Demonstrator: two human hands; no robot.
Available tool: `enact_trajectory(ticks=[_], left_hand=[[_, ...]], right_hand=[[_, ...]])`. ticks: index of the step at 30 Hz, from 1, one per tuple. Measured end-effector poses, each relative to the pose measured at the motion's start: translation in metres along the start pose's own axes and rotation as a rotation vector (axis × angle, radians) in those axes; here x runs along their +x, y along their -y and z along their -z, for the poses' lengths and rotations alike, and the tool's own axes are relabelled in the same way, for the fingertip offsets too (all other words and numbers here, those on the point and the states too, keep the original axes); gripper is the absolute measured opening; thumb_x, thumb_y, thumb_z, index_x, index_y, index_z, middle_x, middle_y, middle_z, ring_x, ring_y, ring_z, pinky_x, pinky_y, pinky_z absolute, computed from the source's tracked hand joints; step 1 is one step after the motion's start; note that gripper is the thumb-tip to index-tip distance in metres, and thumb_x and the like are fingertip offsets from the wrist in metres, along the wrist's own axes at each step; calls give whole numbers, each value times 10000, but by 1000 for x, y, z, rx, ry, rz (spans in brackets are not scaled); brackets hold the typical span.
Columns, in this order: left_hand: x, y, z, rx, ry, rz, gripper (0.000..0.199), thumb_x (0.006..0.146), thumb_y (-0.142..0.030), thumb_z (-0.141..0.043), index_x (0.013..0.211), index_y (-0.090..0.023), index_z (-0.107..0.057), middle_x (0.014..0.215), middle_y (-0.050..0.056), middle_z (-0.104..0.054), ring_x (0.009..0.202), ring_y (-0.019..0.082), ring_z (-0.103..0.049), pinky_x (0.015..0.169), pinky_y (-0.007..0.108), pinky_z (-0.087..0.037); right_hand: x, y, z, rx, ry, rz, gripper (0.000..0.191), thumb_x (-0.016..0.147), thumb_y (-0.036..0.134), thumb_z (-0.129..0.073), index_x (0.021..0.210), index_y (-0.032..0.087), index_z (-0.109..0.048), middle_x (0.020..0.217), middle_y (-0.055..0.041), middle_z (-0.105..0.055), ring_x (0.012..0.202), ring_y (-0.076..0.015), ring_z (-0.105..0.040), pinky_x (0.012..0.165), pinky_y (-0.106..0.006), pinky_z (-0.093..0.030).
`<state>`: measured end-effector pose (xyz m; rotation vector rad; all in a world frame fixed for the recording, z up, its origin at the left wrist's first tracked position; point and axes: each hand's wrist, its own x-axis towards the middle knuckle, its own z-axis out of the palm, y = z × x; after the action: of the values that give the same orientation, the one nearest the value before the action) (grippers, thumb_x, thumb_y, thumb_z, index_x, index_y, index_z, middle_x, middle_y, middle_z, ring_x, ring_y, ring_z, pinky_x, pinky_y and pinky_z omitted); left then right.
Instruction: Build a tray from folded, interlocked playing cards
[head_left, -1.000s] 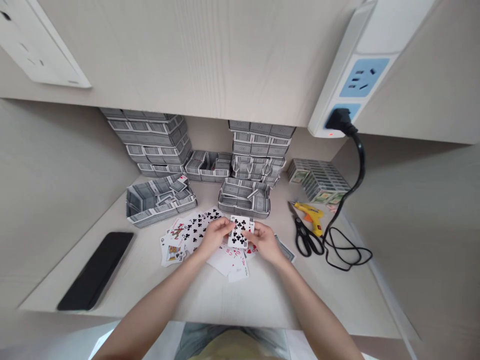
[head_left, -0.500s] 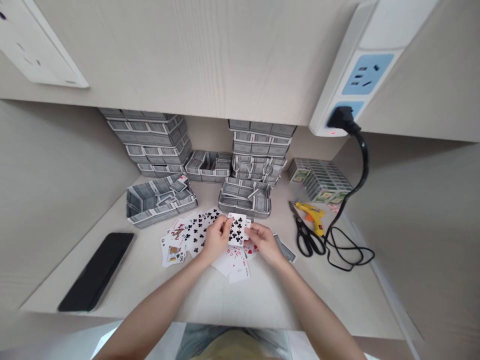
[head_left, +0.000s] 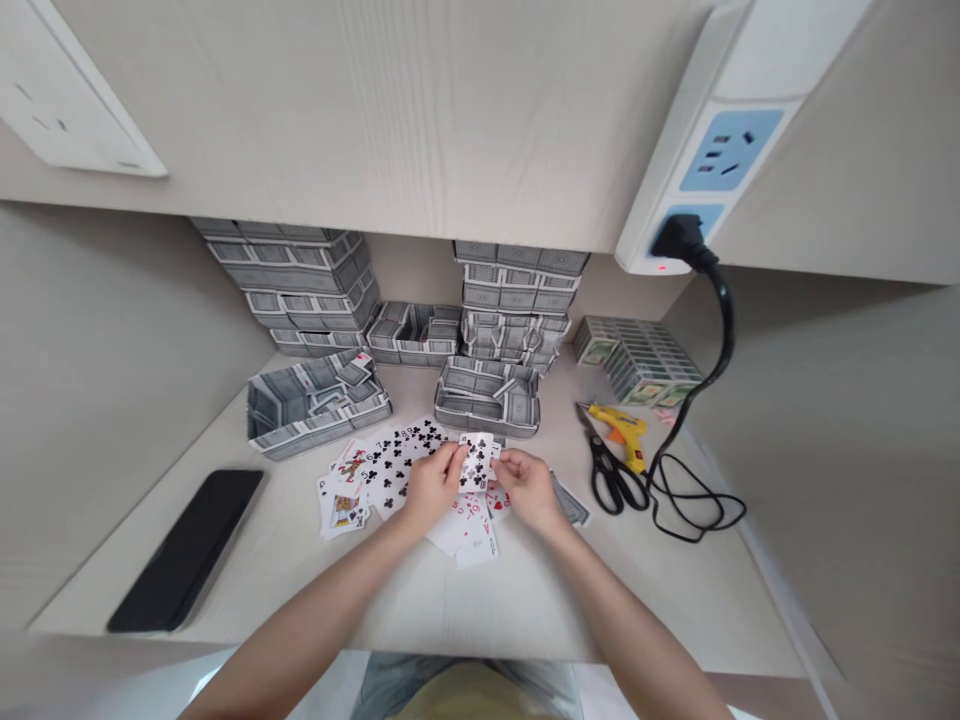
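A ten of clubs playing card [head_left: 475,465] faces up between my two hands over the desk. My left hand [head_left: 435,483] pinches its left edge with thumb and fingers. At the right side, my right hand [head_left: 526,482] is closed on a second card [head_left: 495,453] that peeks out behind the ten. Below and to the left, club cards [head_left: 397,465] lie fanned out, beside a joker [head_left: 352,463] and a king [head_left: 346,511]. Red-suited cards [head_left: 471,525] lie under my hands. A face-down card [head_left: 570,498] rests just right of my right hand.
Open boxes built of cards [head_left: 319,410] [head_left: 487,410] stand behind, with stacked card boxes [head_left: 300,280] further back. A black phone [head_left: 187,550] lies left. Scissors [head_left: 616,485], a yellow glue gun [head_left: 622,430] and a looped black cable [head_left: 697,500] lie right, under a power strip [head_left: 731,150].
The ten of clubs now looks slightly bent and catches more light. Both hands keep their pinch on the cards and have barely moved. The whole view has shifted a little.
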<state>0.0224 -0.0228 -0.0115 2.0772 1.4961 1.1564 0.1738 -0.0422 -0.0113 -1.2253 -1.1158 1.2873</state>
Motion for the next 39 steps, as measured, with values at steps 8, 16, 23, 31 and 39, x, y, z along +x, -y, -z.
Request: enact_trajectory(ticks=[8,16,23,31,39], left_hand=[[-4,-7,-3,184,-95,-371,242,844,-233,-434,632,-161,-527,475,-21,-522,417,81,-475,454,206,-344],[-6,-8,-2,279,-23,-636,133,830,-172,-449,800,-137,-575,557,28,-595,504,125,-549,515,249,-409],[-4,-1,-3,282,-69,-415,218,848,-213,-419,678,-155,-543,506,12,-570,457,104,-523,486,233,-370],[-9,-9,-4,225,-33,-513,200,836,-191,-440,675,-155,-552,501,11,-566,465,106,-521,500,235,-366],[-11,-10,-4,194,-19,-379,271,858,-239,-392,643,-165,-540,478,5,-529,450,94,-486,488,225,-350]], right_hand=[[-10,-1,-9,-586,-255,230,230,778,323,-450,682,163,-585,537,-10,-602,467,-125,-532,476,-209,-378],[-12,0,-13,-795,-313,243,199,780,295,-437,701,180,-580,590,-44,-641,552,-170,-594,527,-232,-391],[-4,4,-2,-358,-147,239,306,801,359,-439,1034,186,-538,700,-26,-660,602,-169,-598,573,-258,-459],[-6,2,-1,-487,-176,272,238,820,369,-411,846,192,-568,683,-37,-653,597,-167,-602,571,-248,-440],[-7,-3,-7,-580,-291,265,302,821,410,-403,837,172,-589,659,-51,-638,574,-161,-571,580,-253,-423]])
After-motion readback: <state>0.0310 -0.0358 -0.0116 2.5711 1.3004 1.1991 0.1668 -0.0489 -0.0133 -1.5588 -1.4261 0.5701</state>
